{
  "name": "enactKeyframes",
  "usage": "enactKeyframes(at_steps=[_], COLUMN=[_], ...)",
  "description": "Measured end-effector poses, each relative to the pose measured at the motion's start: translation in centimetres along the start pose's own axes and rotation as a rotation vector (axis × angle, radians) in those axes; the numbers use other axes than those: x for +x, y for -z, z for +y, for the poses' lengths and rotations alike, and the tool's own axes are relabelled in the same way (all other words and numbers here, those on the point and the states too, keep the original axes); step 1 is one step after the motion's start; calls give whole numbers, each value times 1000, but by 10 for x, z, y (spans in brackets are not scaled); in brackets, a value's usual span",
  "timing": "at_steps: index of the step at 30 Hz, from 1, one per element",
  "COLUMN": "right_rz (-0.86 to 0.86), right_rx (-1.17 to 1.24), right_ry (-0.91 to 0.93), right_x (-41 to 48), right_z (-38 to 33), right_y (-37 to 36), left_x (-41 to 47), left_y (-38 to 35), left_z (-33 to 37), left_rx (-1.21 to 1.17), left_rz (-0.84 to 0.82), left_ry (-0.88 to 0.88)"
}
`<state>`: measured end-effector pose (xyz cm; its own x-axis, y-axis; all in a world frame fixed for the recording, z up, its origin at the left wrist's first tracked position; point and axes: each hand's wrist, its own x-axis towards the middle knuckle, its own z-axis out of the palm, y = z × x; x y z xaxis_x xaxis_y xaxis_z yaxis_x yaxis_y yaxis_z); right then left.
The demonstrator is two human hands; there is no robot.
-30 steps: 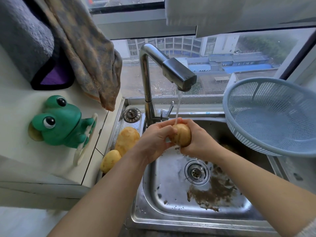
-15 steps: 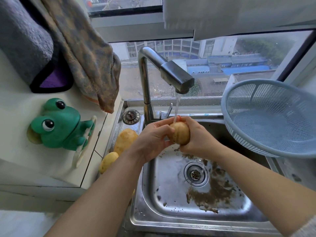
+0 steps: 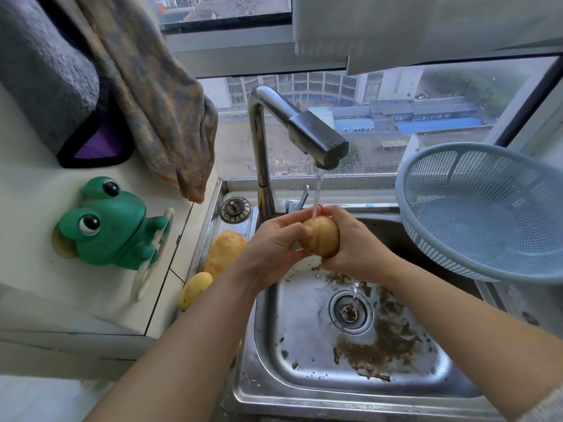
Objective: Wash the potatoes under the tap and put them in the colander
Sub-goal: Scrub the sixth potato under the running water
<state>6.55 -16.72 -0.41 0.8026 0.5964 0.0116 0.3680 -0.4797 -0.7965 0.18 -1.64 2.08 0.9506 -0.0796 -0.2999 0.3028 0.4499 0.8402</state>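
Both hands hold one yellow-brown potato (image 3: 322, 236) over the steel sink (image 3: 307, 391), right under the stream running from the tap (image 3: 316, 141). My left hand (image 3: 274, 248) grips its left side with the thumb across it. My right hand (image 3: 356, 242) cups it from the right and below. Two more potatoes lie on the sink's left ledge, a large one (image 3: 224, 251) and a smaller one (image 3: 195, 289) nearer me. The blue plastic colander (image 3: 487, 214) stands tilted at the sink's right, with nothing in it.
Brown dirt lies around the drain (image 3: 350, 312). A green frog holder (image 3: 109, 223) sticks to the white wall at left. Towels (image 3: 158, 95) hang above it. A sink plug (image 3: 235, 209) sits by the tap base. The window is straight behind.
The potato has turned a little in my hands under the water. My hands stay in the same place over the sink.
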Motion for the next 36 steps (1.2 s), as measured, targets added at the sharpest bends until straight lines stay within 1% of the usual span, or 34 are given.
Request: enactKeyframes(at_steps=[2, 5, 8, 11, 13, 14, 17, 20, 22, 24, 26, 30, 36], right_rz=[8, -5, -8, 103, 195, 212, 167, 71, 43, 45, 49, 17, 30], right_rx=[7, 15, -15, -9, 6, 14, 55, 109, 123, 122, 126, 126, 123], right_ry=[2, 10, 6, 10, 29, 37, 44, 20, 4, -5, -10, -3, 4], right_x=[0, -1, -2, -3, -4, -5, -6, -8, -8, -7, -7, -7, -7], right_z=[1, 2, 0, -2, -4, -4, -4, -5, -5, -6, -7, -10, -11], right_y=[0, 0, -2, -9, -14, -15, -11, -6, -6, -6, -5, 0, 1], left_x=[0, -2, -3, 1, 3, 3, -3, -9, -8, -6, -4, -5, -3], left_y=[-1, 2, 1, -10, -12, -10, 3, 13, 12, 9, 7, 8, 7], left_z=[2, 6, 4, 2, 0, -1, -3, -2, -2, -2, -1, 5, 7], left_rx=[16, -34, 0, 90, 95, 72, -48, -74, -30, 3, -2, -58, -9], left_rz=[11, -35, 22, 135, 215, 223, 102, 24, 38, 89, 117, 89, 98], left_ry=[2, 44, 22, -20, -30, -29, -14, 8, 15, 21, 33, 83, 88])
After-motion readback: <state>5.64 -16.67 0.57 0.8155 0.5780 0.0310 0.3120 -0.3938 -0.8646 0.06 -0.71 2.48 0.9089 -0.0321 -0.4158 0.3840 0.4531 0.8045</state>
